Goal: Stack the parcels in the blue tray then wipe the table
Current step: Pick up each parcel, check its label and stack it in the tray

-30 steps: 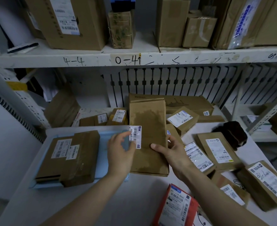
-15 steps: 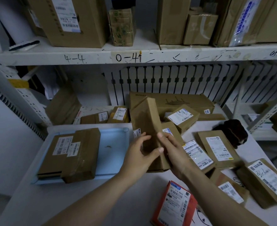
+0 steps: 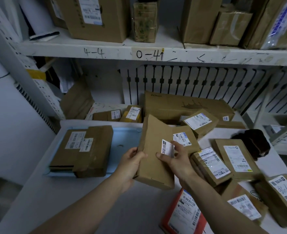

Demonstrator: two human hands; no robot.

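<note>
Head view: the left hand [image 3: 131,164] and right hand [image 3: 176,161] each grip a side of the flat brown cardboard parcel [image 3: 153,130], so it cannot tip. The light blue plastic tray [image 3: 125,139] lies just left of them, with bare room.

Only two forearms and hands are shown. The left hand [image 3: 131,164] and the right hand [image 3: 179,162] are bare, and both forearms are left uncovered up to the near frame edge.
</note>
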